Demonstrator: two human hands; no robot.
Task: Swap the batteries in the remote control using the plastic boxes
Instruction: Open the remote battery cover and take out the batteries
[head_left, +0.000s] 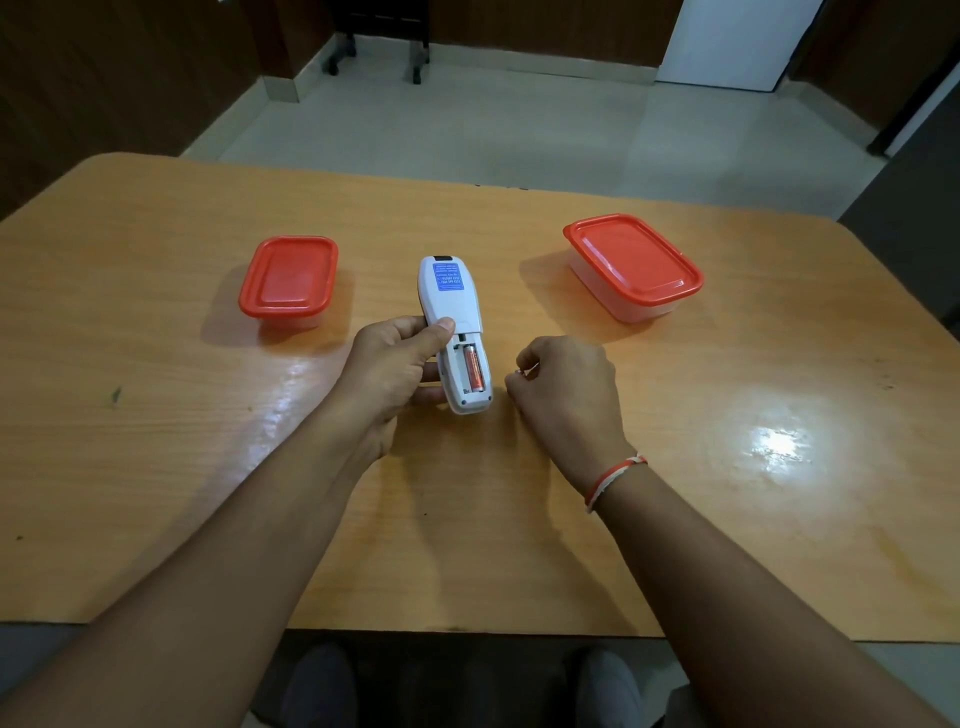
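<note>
A white remote control (450, 296) lies back-up in the middle of the table, and my left hand (389, 369) grips it from the left with the thumb on its back cover. The battery compartment at its near end is open. One orange battery (474, 371) sits in the right slot and the left slot is empty. Just right of the remote, my right hand (566, 389) is curled round a small thing. Only a red and shiny tip of it shows at the fingertips, which looks like a battery. Two clear plastic boxes with red lids stand shut: a small box (288, 278) at the left, a larger box (631, 260) at the right.
The wooden table (727, 415) has rounded far corners, with a tiled floor beyond them. Chair legs on castors (418, 67) stand far back. My knees show below the table's near edge.
</note>
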